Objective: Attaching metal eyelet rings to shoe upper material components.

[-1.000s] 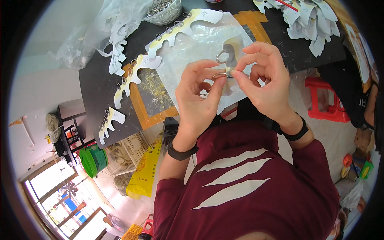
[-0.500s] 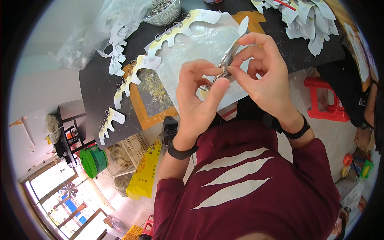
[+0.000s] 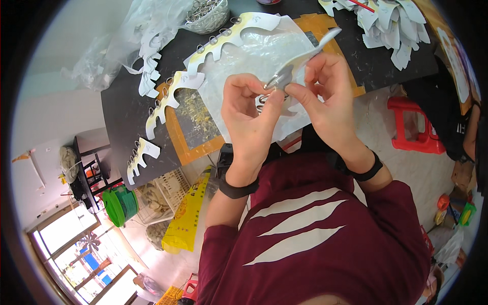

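Observation:
Above the near side of the table, both hands hold a curved white scalloped strip (image 3: 300,57) with a greyish shaded edge. My left hand (image 3: 250,114) is closed, its thumb and fingers pinching the strip's ringed edge. Silvery metal rings (image 3: 262,103) show beside the left thumb, partly hidden by it. My right hand (image 3: 328,99) is closed on the strip too, thumb pressed near the left fingertips. The strip's free end rises past the right fingers. Exactly which ring is pinched is hidden by the fingertips.
Scalloped strips with rings (image 3: 218,43) lie on the black table (image 3: 119,114), around a clear plastic sheet (image 3: 223,66). A bowl of metal rings (image 3: 208,18) stands at the back. Strips are piled (image 3: 391,28) at far right; a red stool (image 3: 414,124) stands right of the table.
Both hands have shifted slightly left. The held strip has turned, so more of its broad face shows and its free end points further right.

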Demonstrator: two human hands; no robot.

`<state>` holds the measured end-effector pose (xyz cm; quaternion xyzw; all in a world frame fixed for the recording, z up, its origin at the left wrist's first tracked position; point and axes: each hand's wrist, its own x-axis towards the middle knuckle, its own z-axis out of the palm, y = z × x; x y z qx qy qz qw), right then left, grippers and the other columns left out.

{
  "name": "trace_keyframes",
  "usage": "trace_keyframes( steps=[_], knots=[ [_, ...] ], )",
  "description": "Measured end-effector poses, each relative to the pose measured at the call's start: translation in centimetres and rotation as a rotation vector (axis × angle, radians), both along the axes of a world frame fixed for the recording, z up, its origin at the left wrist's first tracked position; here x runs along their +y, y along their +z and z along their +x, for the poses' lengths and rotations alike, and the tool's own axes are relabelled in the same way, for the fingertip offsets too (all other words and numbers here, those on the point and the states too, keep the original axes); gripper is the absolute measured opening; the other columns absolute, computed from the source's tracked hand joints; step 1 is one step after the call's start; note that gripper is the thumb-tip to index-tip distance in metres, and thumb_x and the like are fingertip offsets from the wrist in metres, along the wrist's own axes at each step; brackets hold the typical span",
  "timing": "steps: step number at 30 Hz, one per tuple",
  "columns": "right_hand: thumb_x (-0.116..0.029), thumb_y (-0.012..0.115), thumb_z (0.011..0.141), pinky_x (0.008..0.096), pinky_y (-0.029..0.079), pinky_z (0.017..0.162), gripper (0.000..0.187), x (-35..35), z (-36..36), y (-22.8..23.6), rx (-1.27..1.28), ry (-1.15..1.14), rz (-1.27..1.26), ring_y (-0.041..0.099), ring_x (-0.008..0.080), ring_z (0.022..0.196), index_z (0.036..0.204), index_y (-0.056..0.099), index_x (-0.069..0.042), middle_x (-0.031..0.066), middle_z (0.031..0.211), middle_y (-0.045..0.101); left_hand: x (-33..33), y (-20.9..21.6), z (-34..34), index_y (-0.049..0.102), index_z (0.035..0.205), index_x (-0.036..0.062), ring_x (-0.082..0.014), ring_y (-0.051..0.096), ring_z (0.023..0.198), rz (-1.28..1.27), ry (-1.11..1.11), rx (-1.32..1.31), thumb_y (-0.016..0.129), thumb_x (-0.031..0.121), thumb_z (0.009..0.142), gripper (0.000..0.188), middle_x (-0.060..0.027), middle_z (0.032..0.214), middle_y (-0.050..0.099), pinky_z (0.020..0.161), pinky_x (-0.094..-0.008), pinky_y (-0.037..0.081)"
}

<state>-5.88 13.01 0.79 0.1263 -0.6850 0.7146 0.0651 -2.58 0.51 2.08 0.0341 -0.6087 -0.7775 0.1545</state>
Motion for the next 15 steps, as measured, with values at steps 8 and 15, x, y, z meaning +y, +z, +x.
trace_keyframes(
  steps=[8,15],
  knots=[
    [-0.006,0.067,0.075,0.0204,0.037,0.066,0.037,0.9,0.0,-0.1,0.075,0.106,0.082,0.049,0.0075,0.081,0.104,0.044,-0.006,0.0007,0.088,0.052,0.0,-0.4,-0.1,0.043,0.091,0.0047,-0.0086,0.051,0.078,0.017,0.026,-0.022,0.059,-0.007,0.074,0.027,-0.0015,0.082,0.048,0.071,-0.0225,0.041],
    [-0.001,0.067,0.072,0.0229,0.042,0.066,0.040,0.6,-0.2,0.2,0.038,0.159,0.030,0.052,0.0102,0.074,0.104,0.044,-0.004,0.0021,0.074,0.053,0.3,-0.2,0.1,0.043,0.094,0.0037,-0.0091,0.052,0.079,-0.102,0.044,-0.018,0.059,-0.007,0.074,0.028,-0.0022,0.082,0.048,0.073,-0.0229,0.042]
  ],
)
